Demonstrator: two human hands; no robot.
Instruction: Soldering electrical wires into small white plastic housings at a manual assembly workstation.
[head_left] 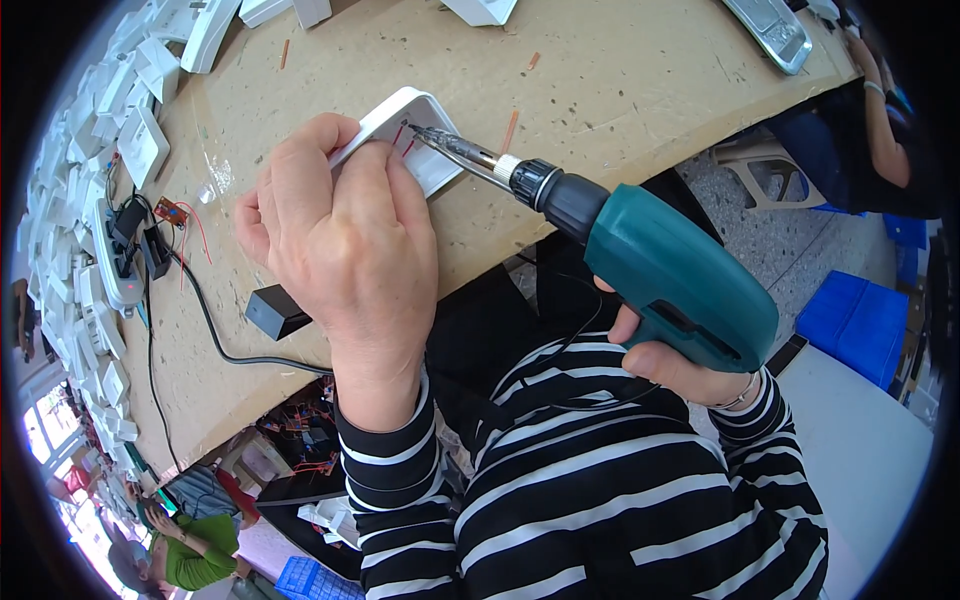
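Observation:
My left hand [350, 225] is closed on a white plastic housing [432, 180] tilted over the table, its fingers reaching over the near wall to the inside. Short red wires [400, 135] show in the hollow. In my right hand [668, 362] is a teal, pistol-shaped soldering gun [680, 270], gripped by its handle with the thumb underneath. Its metal nose points left into the housing, and the tip is beside the red wires. Whether the tip touches them I cannot tell. My fingers hide part of the housing's inside.
White housings [75, 250] lie heaped along the left edge. A power strip [118, 260] with black plugs, a small circuit board [171, 211] and a black cable [225, 352] are near my left hand. A black block [275, 313] sits by my wrist; a metal tray [775, 35] is far right.

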